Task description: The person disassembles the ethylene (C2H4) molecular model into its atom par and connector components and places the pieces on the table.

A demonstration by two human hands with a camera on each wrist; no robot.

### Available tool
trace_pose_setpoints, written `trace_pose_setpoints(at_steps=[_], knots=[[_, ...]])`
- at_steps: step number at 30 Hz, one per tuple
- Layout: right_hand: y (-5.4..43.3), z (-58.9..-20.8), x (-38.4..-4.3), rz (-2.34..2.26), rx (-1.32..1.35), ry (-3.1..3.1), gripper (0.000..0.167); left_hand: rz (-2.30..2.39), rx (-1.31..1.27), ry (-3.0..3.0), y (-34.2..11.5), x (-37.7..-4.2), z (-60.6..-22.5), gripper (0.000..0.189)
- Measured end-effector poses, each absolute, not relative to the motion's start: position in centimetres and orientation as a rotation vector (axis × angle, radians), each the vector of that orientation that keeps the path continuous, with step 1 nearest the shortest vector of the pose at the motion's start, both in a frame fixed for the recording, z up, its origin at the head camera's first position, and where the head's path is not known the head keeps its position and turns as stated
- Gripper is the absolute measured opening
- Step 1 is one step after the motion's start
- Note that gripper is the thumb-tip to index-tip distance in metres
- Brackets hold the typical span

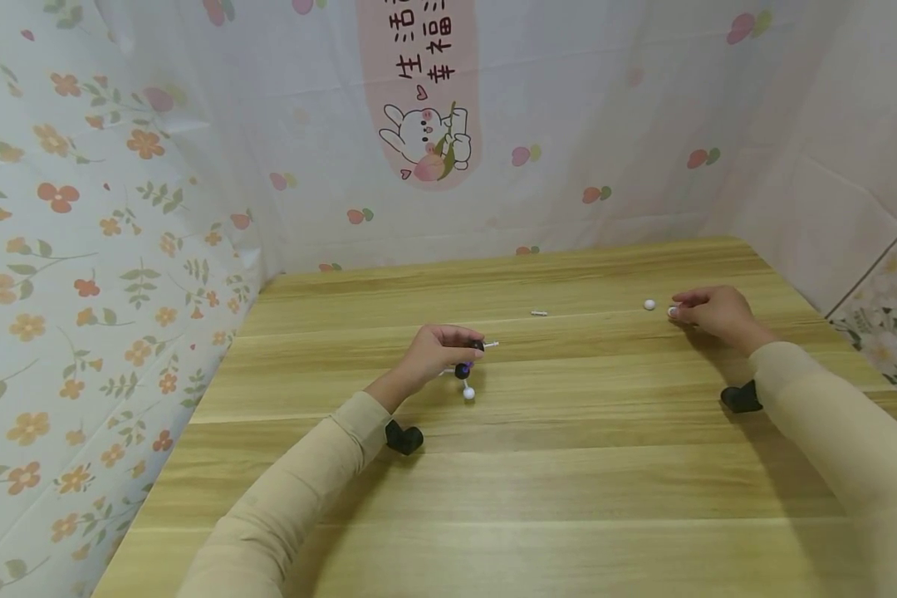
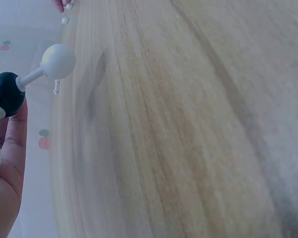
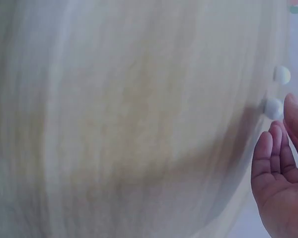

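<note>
My left hand (image 1: pixel 439 349) grips a ball-and-stick molecular model by its upper black ball (image 1: pixel 476 345). A white peg (image 1: pixel 492 344) sticks out of that ball to the right. Below it is another black ball (image 1: pixel 462 371), with purple between the two. In the left wrist view, white pegs join this black ball (image 2: pixel 8 94) to white balls (image 2: pixel 58 61). On the right, my right hand (image 1: pixel 718 314) has thumb and fingertips at a white ball (image 3: pixel 273 108), seemingly pinching it at the tabletop. Close beside it lies a second white ball (image 1: pixel 649 305).
A loose white peg (image 1: pixel 539 313) lies on the wooden table (image 1: pixel 538 490) between the hands, toward the back. Printed cloth hangs behind (image 1: pixel 568 100) and to the left (image 1: pixel 105 249). Black devices (image 1: pixel 404 437) sit under both wrists.
</note>
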State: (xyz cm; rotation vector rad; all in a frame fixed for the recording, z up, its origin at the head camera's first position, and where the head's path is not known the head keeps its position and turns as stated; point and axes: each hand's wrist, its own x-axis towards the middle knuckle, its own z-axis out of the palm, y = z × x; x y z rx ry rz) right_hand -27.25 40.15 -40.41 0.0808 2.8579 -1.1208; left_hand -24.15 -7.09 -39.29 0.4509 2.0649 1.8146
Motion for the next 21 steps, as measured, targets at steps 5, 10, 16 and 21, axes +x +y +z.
trace_pose_setpoints(at_steps=[5,10,16,21], knots=[[39.1,-39.7,-26.8,-1.188,0.087,2.864,0.051,1.814,0.451,2.076,-7.0,-24.1,-39.3,0.028],[36.8,-39.3,-26.3,-1.278,0.073,2.820,0.056,1.836,0.444,2.057,-6.9,-24.0,-39.4,0.027],[33.1,-39.2,-26.0,-1.395,-0.004,2.732,0.056,1.857,0.452,2.048,-6.8,-24.0,-39.4,0.029],[29.4,-39.1,-25.2,-1.576,-0.121,2.586,0.054,1.859,0.459,2.064,-6.8,-24.0,-39.6,0.030]])
